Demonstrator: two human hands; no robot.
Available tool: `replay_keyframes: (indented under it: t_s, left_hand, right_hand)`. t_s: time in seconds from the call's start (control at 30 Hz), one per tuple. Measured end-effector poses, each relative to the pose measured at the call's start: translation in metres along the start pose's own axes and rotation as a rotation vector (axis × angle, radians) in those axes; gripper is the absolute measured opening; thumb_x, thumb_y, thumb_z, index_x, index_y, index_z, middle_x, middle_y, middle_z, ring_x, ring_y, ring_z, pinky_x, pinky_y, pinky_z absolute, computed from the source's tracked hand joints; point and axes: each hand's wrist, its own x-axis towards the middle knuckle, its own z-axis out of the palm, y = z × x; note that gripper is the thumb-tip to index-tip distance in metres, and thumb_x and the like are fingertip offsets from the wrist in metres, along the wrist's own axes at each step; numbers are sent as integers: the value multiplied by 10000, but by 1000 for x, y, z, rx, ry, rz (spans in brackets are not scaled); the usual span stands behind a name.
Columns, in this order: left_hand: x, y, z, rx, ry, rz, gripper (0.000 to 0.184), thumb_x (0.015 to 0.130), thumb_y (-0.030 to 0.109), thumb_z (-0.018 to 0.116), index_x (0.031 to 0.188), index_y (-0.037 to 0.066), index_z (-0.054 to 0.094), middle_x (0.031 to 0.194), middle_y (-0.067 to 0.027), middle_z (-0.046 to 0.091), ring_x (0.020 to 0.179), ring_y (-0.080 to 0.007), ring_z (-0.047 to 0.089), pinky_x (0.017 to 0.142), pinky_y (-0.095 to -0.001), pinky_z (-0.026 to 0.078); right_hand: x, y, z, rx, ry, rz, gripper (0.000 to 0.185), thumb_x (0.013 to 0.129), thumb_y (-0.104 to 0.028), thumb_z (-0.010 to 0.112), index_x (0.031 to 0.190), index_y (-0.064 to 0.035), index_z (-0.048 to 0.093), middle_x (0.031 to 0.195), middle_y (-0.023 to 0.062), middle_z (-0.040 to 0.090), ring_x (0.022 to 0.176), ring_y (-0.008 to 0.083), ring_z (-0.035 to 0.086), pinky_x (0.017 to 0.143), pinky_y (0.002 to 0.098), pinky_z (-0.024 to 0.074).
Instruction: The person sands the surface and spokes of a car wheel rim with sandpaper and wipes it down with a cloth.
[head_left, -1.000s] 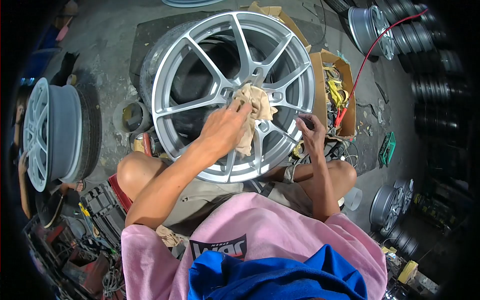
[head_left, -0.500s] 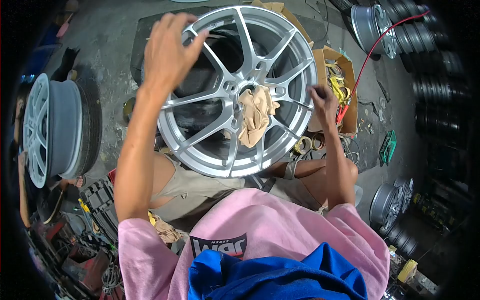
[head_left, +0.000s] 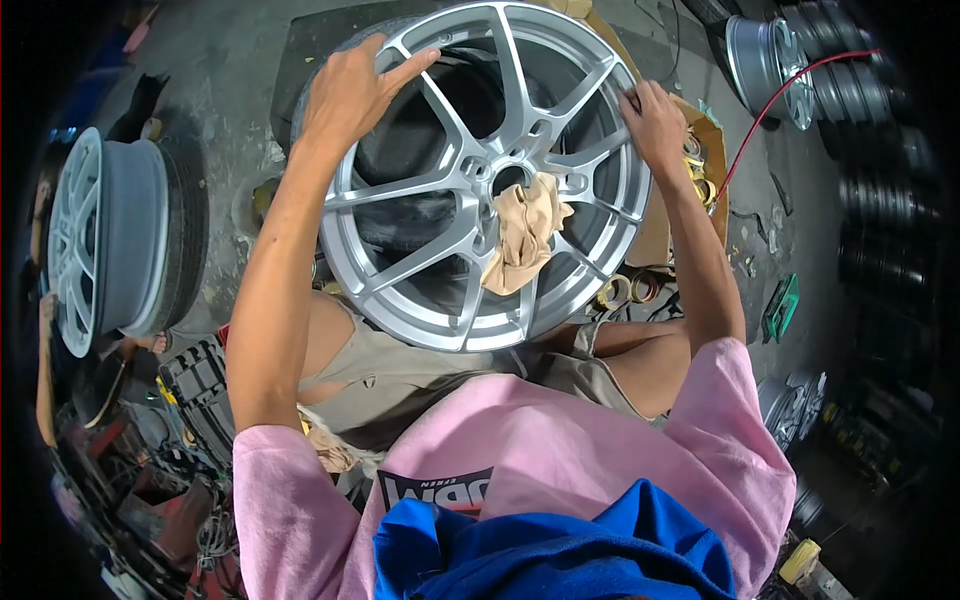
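A silver multi-spoke wheel rim [head_left: 515,105] lies face up before my lap. My left hand [head_left: 350,95] is at its upper left edge, the thumb stretched along the lip and the other fingers partly hidden over the outer side. On the upper right edge, my right hand [head_left: 657,125] has its fingers curled over the lip. A crumpled beige cloth [head_left: 525,235] lies across the hub, covering part of the centre hole and the lower spokes. Beneath the rim a dark tyre [head_left: 400,150] shows between the spokes.
A cardboard box [head_left: 712,150] with tape rolls stands right of the rim, near a red hose [head_left: 770,115]. Another wheel with a tyre [head_left: 145,235] stands at left. Stacked dark rims [head_left: 885,215] line the right side. A green object [head_left: 781,308] lies on the floor.
My right hand has moved up along the rim's right edge and curled over it. My left hand has come down onto the upper left edge. The cloth still lies on the hub.
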Motion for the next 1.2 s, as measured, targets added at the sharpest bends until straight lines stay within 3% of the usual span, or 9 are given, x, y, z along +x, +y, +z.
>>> replay_keyframes:
  t_s: [0.07,0.13,0.27,0.43,0.67,0.77,0.87,1.0,1.2]
  left_hand:
    - [-2,-10,9,-20,123,72,959,883,802,648,1201,-100,718,923,-330,740,972,-497,728,895,-546,567]
    - [-5,-5,-4,-26,58,33,940,887,807,640,1109,-102,732,894,-327,734,942,-496,725,875,-552,563]
    - [0,-10,-6,-15,-58,-89,871,936,775,604,928,-81,761,862,-346,712,935,-529,704,876,-544,542]
    - [2,-14,-5,-1,-41,-38,875,965,764,567,891,-88,749,837,-341,700,911,-541,687,858,-547,534]
    - [5,-17,-3,-58,-51,-61,858,1002,743,530,874,-77,749,802,-320,687,860,-534,669,835,-542,521]
    - [8,-23,2,-40,-57,-64,872,999,757,520,878,-77,746,797,-319,682,857,-523,677,841,-542,519]
    - [4,-20,0,-68,-6,-45,887,983,769,525,799,-70,744,787,-303,703,847,-524,691,852,-571,530]
    - [3,-18,-3,-83,-60,-66,892,982,778,515,818,-66,753,786,-299,706,857,-527,689,853,-566,533]
    - [4,-15,-4,-53,-17,-46,890,984,779,513,806,-60,749,770,-292,695,840,-519,686,833,-546,535]
  right_hand:
    - [18,-5,12,46,26,-42,231,928,-239,773,941,-60,629,924,104,678,917,329,696,797,466,534]
    - [18,-7,14,91,55,-92,232,933,-238,770,928,-61,619,911,103,673,916,328,697,790,465,533]
    - [-9,1,7,-10,-1,135,240,948,-246,762,913,-61,614,895,109,686,861,341,699,754,465,536]
    - [24,-8,18,106,105,-31,258,952,-266,764,899,-55,626,884,112,701,837,350,706,741,469,543]
    - [-5,5,12,30,20,142,273,955,-279,762,888,-47,635,878,124,706,814,373,701,721,469,544]
    - [21,-4,17,100,110,-62,287,953,-286,771,883,-45,631,866,130,710,795,376,702,700,458,548]
    - [15,-7,12,50,99,-3,289,958,-290,766,883,-45,631,865,130,709,791,373,704,698,463,549]
    - [-8,10,13,76,62,110,294,958,-299,765,892,-45,633,866,125,707,795,371,705,700,468,547]
    - [18,0,21,83,185,-47,284,951,-320,769,906,-68,646,874,104,712,779,349,707,689,452,549]
